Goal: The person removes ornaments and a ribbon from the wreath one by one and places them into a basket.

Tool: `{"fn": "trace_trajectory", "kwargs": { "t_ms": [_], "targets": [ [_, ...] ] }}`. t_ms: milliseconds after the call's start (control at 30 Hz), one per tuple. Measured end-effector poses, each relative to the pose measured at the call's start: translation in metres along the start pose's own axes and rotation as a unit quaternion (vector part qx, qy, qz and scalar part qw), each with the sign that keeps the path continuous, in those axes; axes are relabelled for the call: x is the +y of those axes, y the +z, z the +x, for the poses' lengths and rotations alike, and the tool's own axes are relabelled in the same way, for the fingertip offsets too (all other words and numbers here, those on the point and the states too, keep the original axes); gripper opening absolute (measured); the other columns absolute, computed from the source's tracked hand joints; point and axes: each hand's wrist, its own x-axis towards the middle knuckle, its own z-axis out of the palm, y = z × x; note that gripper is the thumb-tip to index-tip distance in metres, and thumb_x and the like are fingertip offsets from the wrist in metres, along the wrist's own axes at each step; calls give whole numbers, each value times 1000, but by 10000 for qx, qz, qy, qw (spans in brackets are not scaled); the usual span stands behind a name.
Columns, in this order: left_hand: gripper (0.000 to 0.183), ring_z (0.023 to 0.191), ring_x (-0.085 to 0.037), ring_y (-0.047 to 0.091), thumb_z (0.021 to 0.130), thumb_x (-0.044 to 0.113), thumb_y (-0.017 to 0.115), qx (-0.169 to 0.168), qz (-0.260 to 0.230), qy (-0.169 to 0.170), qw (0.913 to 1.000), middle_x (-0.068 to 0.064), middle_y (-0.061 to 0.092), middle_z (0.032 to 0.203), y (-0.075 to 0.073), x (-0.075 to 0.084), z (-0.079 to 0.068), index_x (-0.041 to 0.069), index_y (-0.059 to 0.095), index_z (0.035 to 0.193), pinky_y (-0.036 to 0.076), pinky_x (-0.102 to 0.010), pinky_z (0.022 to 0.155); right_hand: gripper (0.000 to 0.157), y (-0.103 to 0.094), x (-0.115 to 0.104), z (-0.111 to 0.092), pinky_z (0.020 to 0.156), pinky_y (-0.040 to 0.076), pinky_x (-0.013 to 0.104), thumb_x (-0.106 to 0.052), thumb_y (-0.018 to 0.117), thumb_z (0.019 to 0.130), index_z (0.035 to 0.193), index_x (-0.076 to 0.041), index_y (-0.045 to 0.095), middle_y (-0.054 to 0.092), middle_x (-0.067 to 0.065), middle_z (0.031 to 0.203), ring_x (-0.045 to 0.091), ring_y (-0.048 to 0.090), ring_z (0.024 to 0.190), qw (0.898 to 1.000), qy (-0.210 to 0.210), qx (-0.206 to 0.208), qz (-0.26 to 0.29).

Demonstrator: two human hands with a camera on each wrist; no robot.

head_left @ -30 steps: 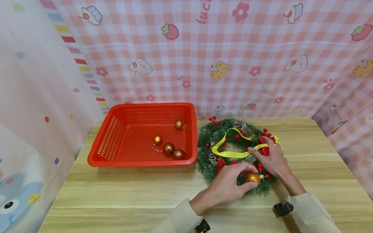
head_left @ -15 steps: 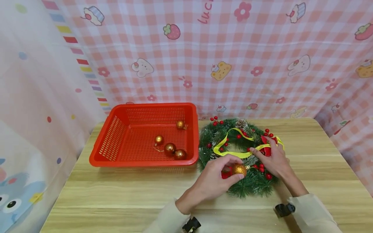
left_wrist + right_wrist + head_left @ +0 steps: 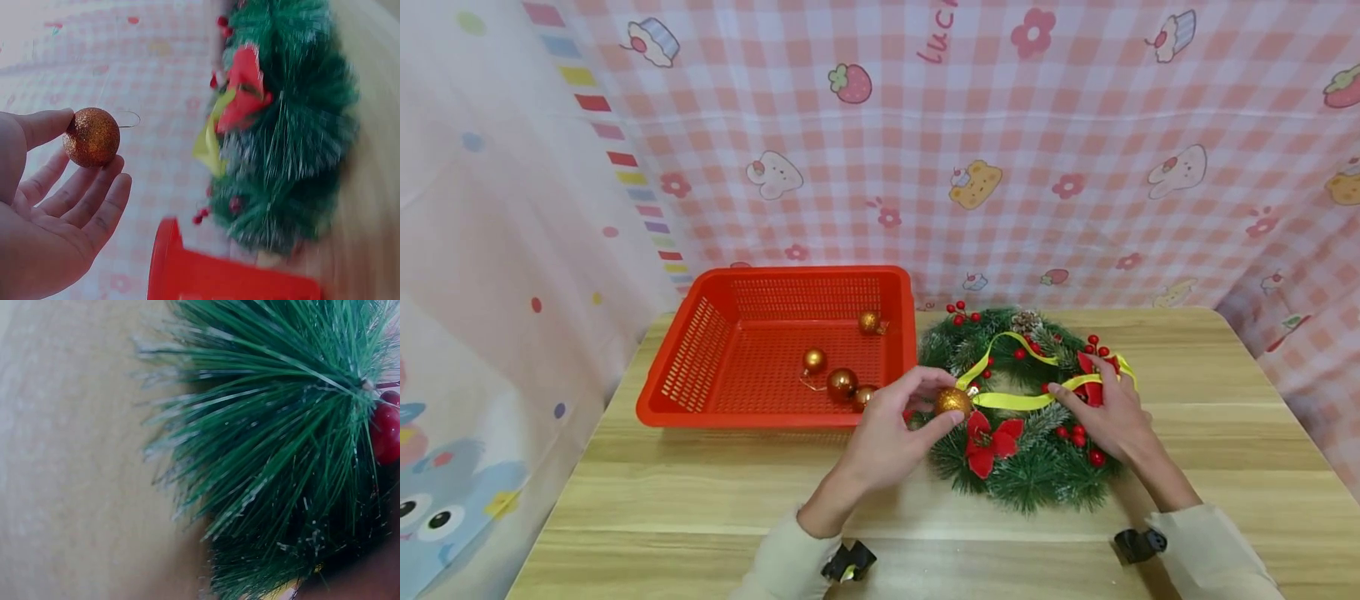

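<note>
A glittery gold Christmas bauble (image 3: 92, 137) with a thin wire hook is pinched between the thumb and fingers of my left hand (image 3: 883, 429). In the head view it hangs over the left part of a green Christmas wreath (image 3: 1030, 479). Around the wreath are red berries, pine cones and a red fabric flower (image 3: 988, 442). A yellow ribbon (image 3: 1011, 402) loops across its middle. My right hand (image 3: 1112, 417) grips the wreath's right side, thumb beside the ribbon and fingers by another red flower. The right wrist view shows mostly green needles (image 3: 269, 437), with red berries (image 3: 389, 431) at the edge.
To the left of the wreath stands a red plastic basket (image 3: 775, 419) with several gold and brown baubles (image 3: 842, 384) inside. Both rest on a wooden table (image 3: 700, 517). A pink checked cloth (image 3: 880, 167) hangs behind it.
My left hand has moved left and slightly away from me with the bauble, from the wreath's front right to its left side. The right hand has stayed on the wreath.
</note>
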Motion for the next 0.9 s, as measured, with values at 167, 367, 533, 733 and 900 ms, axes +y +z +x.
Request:
{"fn": "trace_trajectory", "kwargs": {
  "t_ms": [167,367,533,733,900],
  "targets": [
    [30,99,-13,66,90,14,74,412,201,-146,9988,0,70,114,-23,-7,-2,14,63,118,55,-35,86,97,-1,-2,0,83,29,74,-68,47,93,159,-8,8,16,44,149,60,29,129,10000,-10,-21,8],
    [30,103,-14,65,89,12,75,900,338,-406,9945,0,69,113,-55,-19,-7,15,64,117,55,-35,87,97,-1,-3,-1,84,29,76,-68,47,93,159,-8,8,15,44,149,61,28,129,10000,8,-34,35],
    [32,100,-17,64,88,11,76,1163,573,-537,9901,-3,69,112,-81,-30,-14,14,64,117,55,-38,86,97,-1,-2,-2,86,29,77,-68,47,93,159,-8,7,14,44,150,61,27,130,10000,29,-70,43],
    [32,102,-16,63,90,14,74,1338,882,-754,9842,-2,67,115,-100,-42,-18,15,62,119,54,-34,86,98,0,-1,0,85,28,77,-68,46,93,159,-8,6,13,44,150,61,27,129,10000,37,-83,37],
    [32,107,-18,63,90,15,74,1369,1004,-756,9826,-2,66,117,-107,-49,-18,14,61,120,53,-35,89,98,0,-1,0,86,28,78,-68,47,94,159,-7,5,11,45,150,62,27,130,9999,33,-94,89]
  ]
}}
